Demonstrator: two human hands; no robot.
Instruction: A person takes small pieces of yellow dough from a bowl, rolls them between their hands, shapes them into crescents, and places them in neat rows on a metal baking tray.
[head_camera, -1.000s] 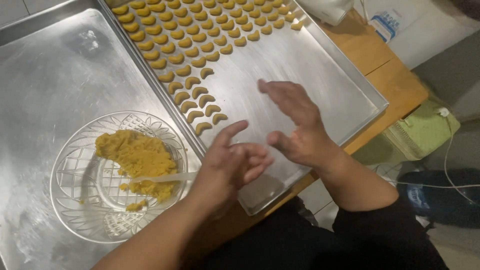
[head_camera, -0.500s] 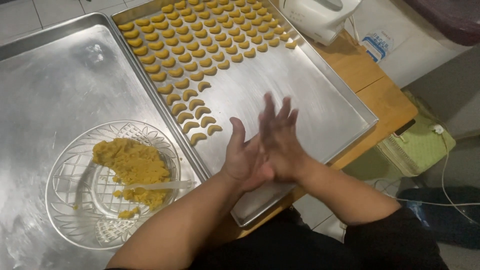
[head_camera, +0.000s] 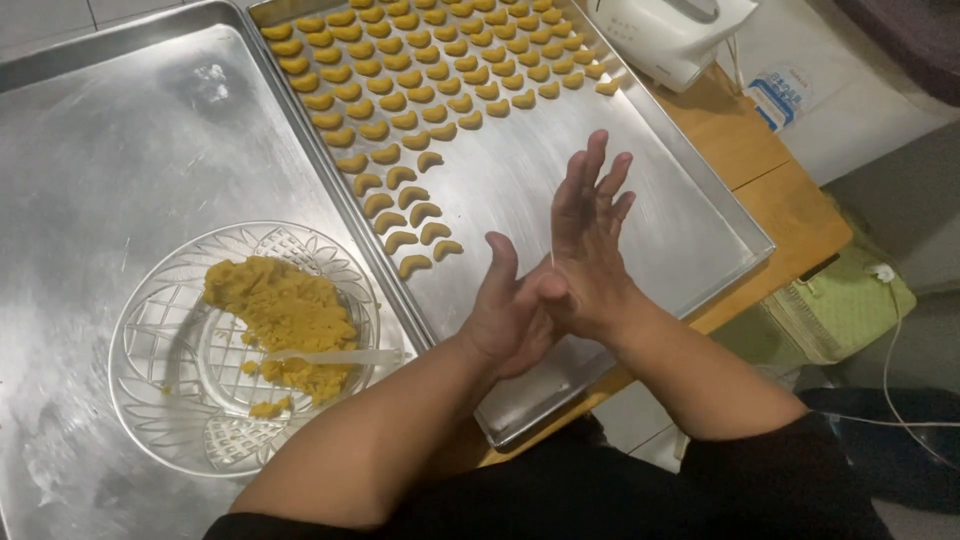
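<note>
Both hands met palm to palm above the near edge of the baking tray (head_camera: 700, 240) — the left hand (head_camera: 510, 320) underneath with thumb raised, the right hand (head_camera: 585, 265) laid across it, fingers straight and spread toward the tray's far end. Whatever lay pressed between the palms was hidden; whether they held a bit of dough could not be told.

Just beyond the fingertips, toward the tray's left rim, lay the nearest crescent-shaped dough pieces (head_camera: 415, 235), the tail of rows (head_camera: 430, 70) that filled the tray's far left part. Each crescent lay roughly crosswise to the tray's long side. Bare metal under and right of the hands separated them from the last crescent, and nothing stood between.

Left of the tray, on a second, larger metal tray (head_camera: 110, 170), sat a cut-glass bowl (head_camera: 150, 340) holding a lump of yellow dough (head_camera: 275, 310) and a pale utensil (head_camera: 340, 356) — nearer the left hand. Past the tray's far right corner stood a white appliance (head_camera: 670, 35), with the wooden table (head_camera: 780, 190) showing along the tray's right side.
</note>
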